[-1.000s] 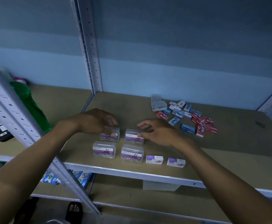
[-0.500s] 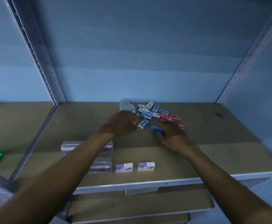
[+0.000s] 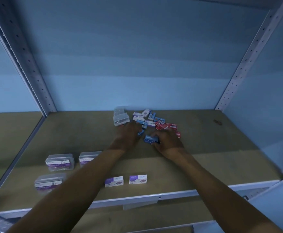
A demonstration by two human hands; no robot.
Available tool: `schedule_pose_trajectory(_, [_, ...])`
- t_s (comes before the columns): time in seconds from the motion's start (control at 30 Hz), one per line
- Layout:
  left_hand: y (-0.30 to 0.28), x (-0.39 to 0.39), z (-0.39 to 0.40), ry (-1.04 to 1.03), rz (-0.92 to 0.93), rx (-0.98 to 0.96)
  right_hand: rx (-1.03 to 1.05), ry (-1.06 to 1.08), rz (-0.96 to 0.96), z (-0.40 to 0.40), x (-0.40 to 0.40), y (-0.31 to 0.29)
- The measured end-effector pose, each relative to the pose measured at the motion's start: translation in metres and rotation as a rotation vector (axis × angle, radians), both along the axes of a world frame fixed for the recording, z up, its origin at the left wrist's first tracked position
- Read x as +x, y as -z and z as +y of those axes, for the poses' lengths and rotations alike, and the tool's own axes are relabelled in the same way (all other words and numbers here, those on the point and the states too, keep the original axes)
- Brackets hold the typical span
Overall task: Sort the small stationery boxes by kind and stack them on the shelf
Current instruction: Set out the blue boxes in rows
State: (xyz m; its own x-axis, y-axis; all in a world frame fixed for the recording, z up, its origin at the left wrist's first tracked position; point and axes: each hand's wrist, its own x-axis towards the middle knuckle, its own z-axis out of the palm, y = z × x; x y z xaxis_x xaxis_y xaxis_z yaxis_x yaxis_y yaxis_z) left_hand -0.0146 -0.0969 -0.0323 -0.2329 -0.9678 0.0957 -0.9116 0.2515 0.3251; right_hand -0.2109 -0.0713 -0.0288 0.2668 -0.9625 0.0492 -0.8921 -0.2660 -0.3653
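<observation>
Dim bluish light; soft focus; wide-angle bending at edges.

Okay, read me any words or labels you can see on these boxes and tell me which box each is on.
"PAPER CLIP": purple label of the clear box at back left.
"KREA...": partly hidden label of the clear box beside it.
White boxes, blue box, red boxes: print too blurred to read.
</observation>
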Motion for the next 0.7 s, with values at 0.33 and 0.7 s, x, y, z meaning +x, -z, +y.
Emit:
schedule_pose_trajectory(0.33, [-0.042, 0.018, 0.03, 0.054, 0.172, 0.083, 0.19, -0.167, -0.252, 0.005, -0.025, -0.034])
schedule_pose_trajectory(0.7, [-0.048, 0.02, 0.069, 0.136, 0.134, 0.388, 0.302, -0.303, -0.119, 0.035, -0.011, -0.04])
